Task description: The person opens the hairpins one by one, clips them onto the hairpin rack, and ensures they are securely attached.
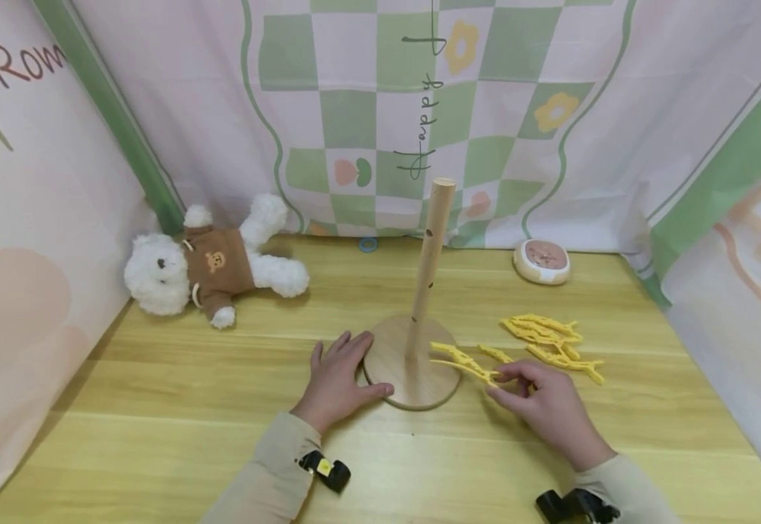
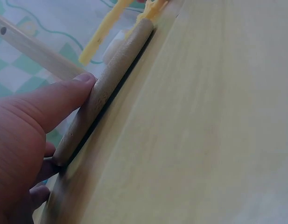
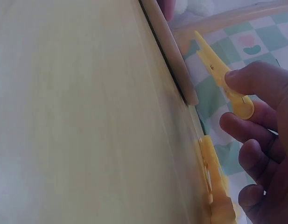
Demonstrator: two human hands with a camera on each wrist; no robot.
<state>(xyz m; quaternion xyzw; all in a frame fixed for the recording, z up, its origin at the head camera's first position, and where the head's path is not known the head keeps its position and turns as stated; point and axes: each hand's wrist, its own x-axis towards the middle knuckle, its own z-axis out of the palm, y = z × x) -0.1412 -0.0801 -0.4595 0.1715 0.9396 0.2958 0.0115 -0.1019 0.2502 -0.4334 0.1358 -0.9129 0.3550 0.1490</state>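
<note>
A wooden post point(image 1: 425, 269) with several dark holes rises from a round wooden base point(image 1: 387, 356) on the table. My left hand point(image 1: 337, 382) rests against the base's left and front edge, fingers straight and spread; the left wrist view shows the thumb point(image 2: 64, 100) on its rim. My right hand point(image 1: 547, 404) pinches one end of a yellow forked, branch-shaped piece point(image 1: 462, 358) between thumb and fingers. In the head view, its prongs point left, over the base's right side. In the right wrist view the yellow piece point(image 3: 218, 70) tapers from a rounded end.
More yellow branch-shaped pieces point(image 1: 540, 333) lie piled beyond my right hand. A white-and-pink round device point(image 1: 542, 260) stands at the back right. A white plush bear point(image 1: 220, 262) in a brown top lies back left, and a blue ring point(image 1: 368, 244) sits by the printed curtain point(image 1: 348, 65).
</note>
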